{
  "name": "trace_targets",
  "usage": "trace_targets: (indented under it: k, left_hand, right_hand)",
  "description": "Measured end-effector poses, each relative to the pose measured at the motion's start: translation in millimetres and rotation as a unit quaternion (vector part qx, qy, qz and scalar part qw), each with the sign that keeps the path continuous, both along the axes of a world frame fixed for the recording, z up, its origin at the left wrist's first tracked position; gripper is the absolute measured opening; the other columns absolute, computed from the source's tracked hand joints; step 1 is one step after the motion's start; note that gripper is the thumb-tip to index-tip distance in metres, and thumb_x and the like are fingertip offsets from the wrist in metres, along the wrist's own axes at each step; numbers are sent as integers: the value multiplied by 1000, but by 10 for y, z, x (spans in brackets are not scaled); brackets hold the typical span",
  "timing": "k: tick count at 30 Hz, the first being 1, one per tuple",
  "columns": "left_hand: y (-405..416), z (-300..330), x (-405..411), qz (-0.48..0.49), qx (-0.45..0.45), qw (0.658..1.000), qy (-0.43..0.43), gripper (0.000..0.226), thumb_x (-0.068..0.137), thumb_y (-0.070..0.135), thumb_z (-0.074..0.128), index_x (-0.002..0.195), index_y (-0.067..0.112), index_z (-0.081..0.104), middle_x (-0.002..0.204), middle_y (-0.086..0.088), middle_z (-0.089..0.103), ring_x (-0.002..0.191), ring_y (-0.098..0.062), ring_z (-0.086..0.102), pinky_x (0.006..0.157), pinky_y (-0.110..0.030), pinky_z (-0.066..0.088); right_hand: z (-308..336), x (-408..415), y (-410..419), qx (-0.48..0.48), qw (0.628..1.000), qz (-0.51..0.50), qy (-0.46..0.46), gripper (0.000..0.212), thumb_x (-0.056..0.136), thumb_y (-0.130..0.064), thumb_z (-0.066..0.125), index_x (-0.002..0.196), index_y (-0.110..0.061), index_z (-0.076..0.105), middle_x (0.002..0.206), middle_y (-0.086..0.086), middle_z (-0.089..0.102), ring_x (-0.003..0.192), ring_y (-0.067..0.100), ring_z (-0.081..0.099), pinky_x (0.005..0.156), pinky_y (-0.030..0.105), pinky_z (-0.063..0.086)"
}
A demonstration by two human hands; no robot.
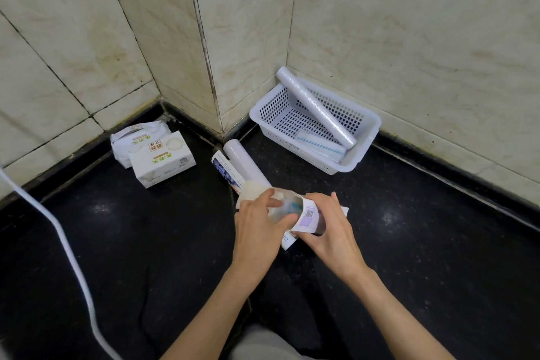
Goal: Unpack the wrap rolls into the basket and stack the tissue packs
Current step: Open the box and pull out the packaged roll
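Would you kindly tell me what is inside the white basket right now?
Inside the white basket one wrap roll leans over the far rim, above a flat clear pack with a blue stripe. Anything beneath those is hidden.

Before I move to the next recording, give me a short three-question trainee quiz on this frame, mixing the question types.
1. True or false: the white perforated plastic basket already holds a clear wrap roll leaning on its back rim.
2. Multiple choice: where are the white tissue packs? A) in the basket B) on the dark counter by the left wall C) in the person's hands
3. Short answer: what do the left hand and right hand both hold?

Key
1. True.
2. B.
3. The opened cardboard wrap box; the left hand's fingers reach into its open end. A second white roll lies on the counter beyond it.
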State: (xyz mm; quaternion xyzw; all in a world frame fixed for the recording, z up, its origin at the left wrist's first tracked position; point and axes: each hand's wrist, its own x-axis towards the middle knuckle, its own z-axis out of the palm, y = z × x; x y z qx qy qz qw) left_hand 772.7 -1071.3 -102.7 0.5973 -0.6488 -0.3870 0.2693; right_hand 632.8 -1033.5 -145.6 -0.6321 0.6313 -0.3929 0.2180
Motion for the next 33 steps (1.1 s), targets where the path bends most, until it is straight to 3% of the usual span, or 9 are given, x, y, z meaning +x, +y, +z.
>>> trace_targets:
  k: [3, 7, 9, 12, 15, 18, 24, 28, 33]
  left_hand:
    - [-16, 8, 20, 6, 33, 999, 17, 48, 70, 25, 72, 113, 25, 53, 89, 18, 58, 105, -14, 48, 99, -44, 41]
    - [-1, 3, 15, 3, 45, 999, 23, 35, 69, 26, 74, 97, 29, 52, 83, 24, 50, 102, -10, 46, 100, -41, 38]
    - [-3, 0, -8, -15, 49, 999, -9, 29, 73, 28, 70, 99, 24, 61, 80, 25, 43, 104, -15, 46, 98, -40, 39]
    - [-26, -31, -12, -42, 46, 997, -40, 29, 78, 28, 65, 106, 21, 65, 83, 21, 52, 106, -19, 48, 98, -38, 37]
    - [-47, -70, 0, -82, 7, 991, -108, 14, 81, 27, 60, 87, 20, 71, 89, 5, 64, 99, -22, 51, 89, -34, 39]
    - [-86, -98, 17, -122, -62, 977, -164, 17, 84, 23, 59, 69, 17, 65, 74, 3, 50, 90, -22, 52, 76, -29, 33]
    - [-103, -158, 137, -149, -126, 977, -91, 14, 85, 21, 62, 92, 12, 70, 91, 6, 49, 92, -11, 41, 87, -24, 37]
    - [-147, -121, 240, -156, -135, 978, -36, 15, 86, 15, 61, 100, 10, 65, 95, 9, 56, 88, -3, 53, 85, -17, 43]
    - [-244, -81, 279, -129, -158, 979, 0, 15, 85, 12, 63, 99, 8, 66, 83, 11, 58, 71, 1, 55, 71, -5, 42]
  right_hand:
    - [-35, -7, 14, 4, 1000, -3, -6, 47, 74, -41, 69, 110, -48, 40, 103, -20, 55, 103, 1, 55, 113, 12, 0]
    - [-34, -18, 14, 5, 1000, -8, -20, 46, 72, -44, 66, 109, -49, 39, 103, -21, 55, 103, 1, 55, 112, 10, 0]
    - [-40, -20, 19, 4, 1000, -1, -20, 46, 73, -44, 65, 109, -51, 39, 104, -21, 56, 103, 1, 55, 112, 11, -1]
    - [-61, -27, 34, 1, 1000, 7, -13, 45, 74, -39, 68, 111, -43, 43, 105, -17, 57, 104, 3, 56, 114, 14, 0]
    - [-87, -17, 51, 3, 1000, 22, 2, 46, 75, -34, 72, 114, -32, 47, 111, -13, 57, 108, 5, 55, 116, 19, 0]
    - [-76, -2, 52, 5, 1000, 27, 2, 49, 74, -31, 73, 115, -34, 46, 112, -14, 56, 109, 4, 54, 117, 22, 3]
    - [-43, -101, 40, 48, 999, 16, 21, 52, 70, -30, 75, 113, -37, 46, 107, -30, 47, 106, -8, 44, 98, 20, 33]
    - [-54, -273, 43, 65, 996, -3, 57, 54, 71, -37, 73, 119, -33, 48, 109, -24, 47, 102, -5, 42, 92, 17, 29]
    - [-132, -574, 30, 112, 986, -10, 124, 58, 73, -44, 65, 125, -34, 42, 112, -11, 53, 101, 13, 48, 91, 32, 33]
